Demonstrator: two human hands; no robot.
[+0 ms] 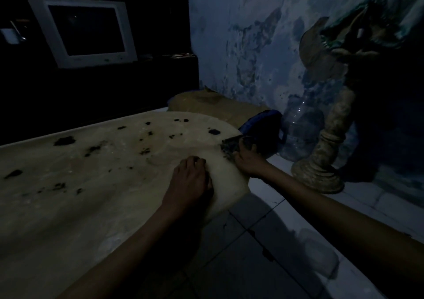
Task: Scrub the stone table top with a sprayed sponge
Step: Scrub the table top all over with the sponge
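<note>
The pale stone table top (96, 184) fills the left and middle of the head view, with several dark blotches scattered over it. My right hand (249, 161) grips a dark sponge (231, 148) pressed against the table's right edge. My left hand (190, 179) rests palm down on the stone just left of it, fingers curled and holding nothing. The room is very dim.
A stone pedestal with a carved figure (321, 156) stands on the tiled floor (263, 241) to the right. A clear plastic bottle (300, 129) and a blue object (263, 122) sit against the peeling blue wall. A white television (85, 32) is at the back left.
</note>
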